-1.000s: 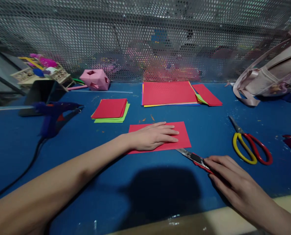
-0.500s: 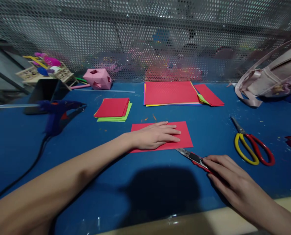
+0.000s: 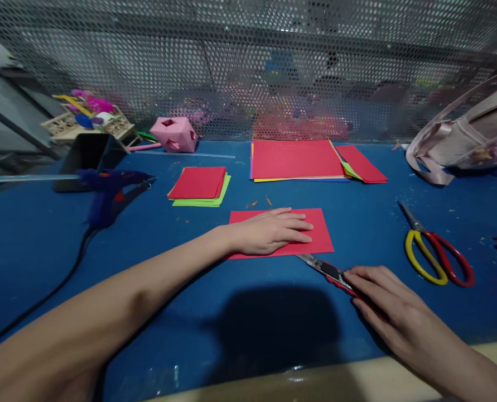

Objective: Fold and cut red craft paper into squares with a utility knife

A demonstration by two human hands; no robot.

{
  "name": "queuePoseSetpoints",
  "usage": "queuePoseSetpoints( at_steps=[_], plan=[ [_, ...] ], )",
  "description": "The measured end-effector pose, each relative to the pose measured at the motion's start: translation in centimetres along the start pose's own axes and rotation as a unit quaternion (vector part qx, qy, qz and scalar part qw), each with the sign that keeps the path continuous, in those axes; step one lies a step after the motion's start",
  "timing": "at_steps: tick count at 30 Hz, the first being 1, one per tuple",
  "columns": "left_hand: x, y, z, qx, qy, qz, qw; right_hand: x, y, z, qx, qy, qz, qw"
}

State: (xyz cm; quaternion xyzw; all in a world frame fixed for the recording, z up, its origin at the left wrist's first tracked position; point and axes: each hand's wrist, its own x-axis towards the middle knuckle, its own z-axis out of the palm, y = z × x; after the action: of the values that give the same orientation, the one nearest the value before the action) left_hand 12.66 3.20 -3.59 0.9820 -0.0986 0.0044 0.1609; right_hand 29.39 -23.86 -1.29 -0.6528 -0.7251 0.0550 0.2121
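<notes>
My left hand (image 3: 269,232) lies flat on a red sheet of paper (image 3: 321,234), fingers stretched out and pointing right. The sheet rests on the blue table (image 3: 156,312). My right hand (image 3: 392,301) grips a red and black utility knife (image 3: 332,272). Its blade is out and points left, with the tip at the near edge of the red sheet, under my left fingers. Whether the tip is beneath the paper or just beside it, I cannot tell. To the right of my right hand lie scissors (image 3: 438,254) with one yellow and one red handle.
Behind the sheet lie a small stack of red and green paper squares (image 3: 198,183) and a larger coloured paper stack (image 3: 296,160). At left are a blue glue gun (image 3: 106,195) with its cord and a pink paper polyhedron (image 3: 174,134). A pale bag (image 3: 466,139) stands back right.
The knife tip has slid slightly left along the sheet's near edge. My left hand stays pressed on the paper. The whole view has shifted a little, so most things appear farther right.
</notes>
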Motion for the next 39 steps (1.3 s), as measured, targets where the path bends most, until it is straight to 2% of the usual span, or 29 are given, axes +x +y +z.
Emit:
queuePoseSetpoints(
  at_steps=[24,39],
  plan=[
    [0.1,-0.4,0.4,0.003,0.005,0.006,1.000,1.3,-0.7,0.1,0.014,-0.004,-0.029,0.999],
    [0.3,0.2,-0.3,-0.074,0.036,-0.021,0.996,2.1,-1.0,0.4,0.022,-0.008,-0.025,0.999]
  ],
)
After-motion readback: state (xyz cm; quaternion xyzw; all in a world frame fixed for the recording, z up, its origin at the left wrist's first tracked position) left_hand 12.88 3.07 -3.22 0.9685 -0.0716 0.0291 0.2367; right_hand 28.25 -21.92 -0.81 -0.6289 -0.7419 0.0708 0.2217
